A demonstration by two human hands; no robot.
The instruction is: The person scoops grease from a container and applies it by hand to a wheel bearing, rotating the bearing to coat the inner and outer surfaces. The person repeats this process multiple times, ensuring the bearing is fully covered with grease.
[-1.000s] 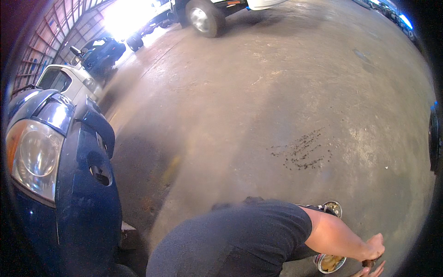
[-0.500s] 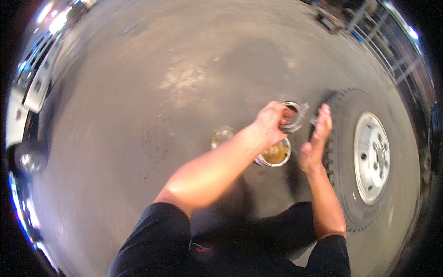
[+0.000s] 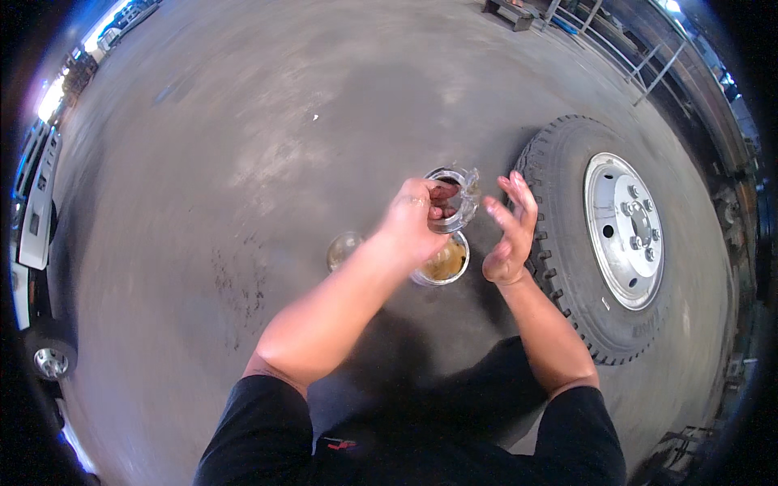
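My left hand (image 3: 408, 217) grips a ring-shaped metal wheel bearing (image 3: 465, 212), its fingers hooked through the bore. Pale, glossy grease clings to the bearing's right edge. Facing that edge, my right hand (image 3: 512, 235) is held up with fingers spread and slightly curved, a small gap away from the bearing. Its fingertips look smeared. Below the bearing, a round tin (image 3: 467, 261) of yellow-brown grease stands on the floor, partly hidden by my left hand and wrist. A round, shiny lid-like disc (image 3: 341, 249) lies left of the tin, partly covered by my left forearm.
A large truck tyre (image 3: 559, 243) with a silver wheel rim (image 3: 601, 243) lies close to my right hand. Metal railings (image 3: 648, 69) stand at the far right. A white vehicle (image 3: 36, 211) is at the left edge. Concrete floor (image 3: 203, 162) shows dark stains.
The view has turned, so the tyre, tin and hands appear further left. My right hand's fingers have spread and bent more. The left hand keeps its hold on the bearing.
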